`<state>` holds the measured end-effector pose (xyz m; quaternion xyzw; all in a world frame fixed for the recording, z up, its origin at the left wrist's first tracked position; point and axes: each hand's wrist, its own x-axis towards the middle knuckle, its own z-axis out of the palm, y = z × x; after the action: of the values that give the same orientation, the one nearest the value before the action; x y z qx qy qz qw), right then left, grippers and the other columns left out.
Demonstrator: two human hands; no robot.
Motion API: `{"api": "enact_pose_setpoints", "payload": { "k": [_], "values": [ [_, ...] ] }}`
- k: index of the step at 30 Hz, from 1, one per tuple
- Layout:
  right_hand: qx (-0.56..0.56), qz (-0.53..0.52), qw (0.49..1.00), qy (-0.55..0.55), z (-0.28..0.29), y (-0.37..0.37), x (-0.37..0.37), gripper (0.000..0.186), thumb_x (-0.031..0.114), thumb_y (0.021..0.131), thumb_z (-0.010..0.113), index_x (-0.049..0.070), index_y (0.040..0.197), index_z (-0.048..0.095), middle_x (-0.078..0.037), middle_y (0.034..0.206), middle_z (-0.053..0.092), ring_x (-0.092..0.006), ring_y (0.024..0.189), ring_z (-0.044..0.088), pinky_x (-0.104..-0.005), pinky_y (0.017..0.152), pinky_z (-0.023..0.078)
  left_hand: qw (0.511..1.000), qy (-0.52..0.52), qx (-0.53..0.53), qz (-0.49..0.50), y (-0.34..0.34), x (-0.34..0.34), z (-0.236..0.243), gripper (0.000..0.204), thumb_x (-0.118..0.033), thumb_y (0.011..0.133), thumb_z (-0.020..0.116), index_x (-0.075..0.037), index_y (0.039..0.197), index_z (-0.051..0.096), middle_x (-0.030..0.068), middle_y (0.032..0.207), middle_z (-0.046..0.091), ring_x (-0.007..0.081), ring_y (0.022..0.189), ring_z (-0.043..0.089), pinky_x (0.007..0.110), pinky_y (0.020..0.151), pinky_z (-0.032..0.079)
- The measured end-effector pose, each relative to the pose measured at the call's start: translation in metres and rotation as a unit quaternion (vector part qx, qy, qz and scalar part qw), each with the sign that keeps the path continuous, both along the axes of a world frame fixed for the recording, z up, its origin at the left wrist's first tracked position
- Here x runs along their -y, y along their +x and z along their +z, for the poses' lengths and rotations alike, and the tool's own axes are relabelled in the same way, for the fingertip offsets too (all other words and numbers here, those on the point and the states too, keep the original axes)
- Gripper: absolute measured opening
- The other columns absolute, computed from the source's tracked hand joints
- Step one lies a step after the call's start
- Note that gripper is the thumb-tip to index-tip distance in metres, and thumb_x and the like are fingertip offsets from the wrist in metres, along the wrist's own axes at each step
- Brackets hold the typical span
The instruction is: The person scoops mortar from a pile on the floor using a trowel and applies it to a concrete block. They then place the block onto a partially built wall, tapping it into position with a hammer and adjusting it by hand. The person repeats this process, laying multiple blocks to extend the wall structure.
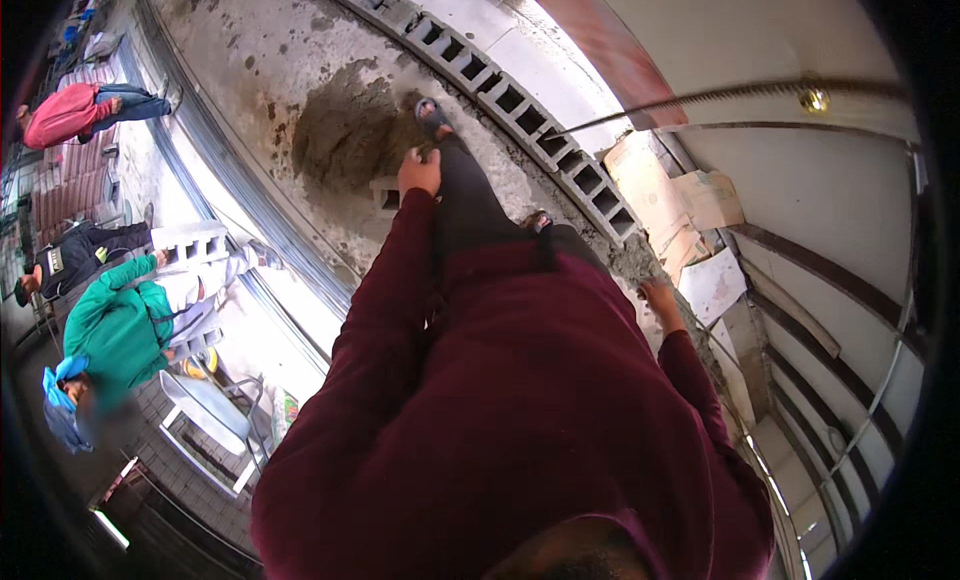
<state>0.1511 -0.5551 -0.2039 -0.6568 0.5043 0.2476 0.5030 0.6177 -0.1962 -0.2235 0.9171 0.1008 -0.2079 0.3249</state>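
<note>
My left hand hangs beside my dark trouser leg, its fingers loosely bent and nothing visible in them. Just beyond and below it lies a grey hollow block, partly covered by my sleeve. A patch of wet grey mortar spreads over the ground past that hand. On my other side, my right hand is held out with its fingers loosely apart, close to the mortar-smeared end of a row of hollow concrete blocks. Whether its fingertips touch the mortar there, I cannot tell.
A thin ridged steel bar slants over the block row. Torn cardboard lies behind it. Long metal bars run along the left. A person in green handles hollow blocks near a wheelbarrow; others stand beyond.
</note>
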Motion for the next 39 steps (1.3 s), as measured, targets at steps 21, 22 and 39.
{"api": "enact_pose_setpoints", "payload": {
  "k": [21,22,39],
  "values": [
    [0.057,-0.248,0.967,0.008,-0.123,0.430,-0.206,0.037,0.028,0.087,0.063,0.002,0.113,0.062,-0.018,0.104,0.066,-0.0312,0.098,0.065,-0.0354,0.084,0.049,0.870,0.011,-0.203,-0.449,0.220,0.037,-0.186,0.064,-0.035,0.084,0.067,0.006,0.129,0.047,0.0202,0.122,0.058,0.0321,0.110,0.058,0.039,0.089,0.045],
    [0.048,-0.284,0.957,0.028,-0.148,0.432,-0.211,0.036,0.027,0.087,0.063,0.003,0.114,0.061,-0.018,0.102,0.066,-0.0302,0.096,0.065,-0.0349,0.084,0.049,0.885,-0.034,-0.325,-0.330,0.219,0.039,-0.203,0.067,-0.033,0.085,0.068,0.004,0.134,0.042,0.0190,0.123,0.058,0.0295,0.111,0.058,0.039,0.089,0.046],
    [0.106,-0.771,0.618,0.109,-0.440,0.355,-0.152,0.045,0.040,0.095,0.051,0.004,0.123,0.052,-0.009,0.109,0.061,-0.0219,0.101,0.060,-0.0365,0.085,0.047,0.827,-0.195,-0.528,-0.003,0.169,0.156,-0.412,0.075,-0.040,0.092,0.059,-0.004,0.146,0.021,0.0205,0.146,0.034,0.0323,0.134,0.037,0.045,0.105,0.037]
  ]
}}
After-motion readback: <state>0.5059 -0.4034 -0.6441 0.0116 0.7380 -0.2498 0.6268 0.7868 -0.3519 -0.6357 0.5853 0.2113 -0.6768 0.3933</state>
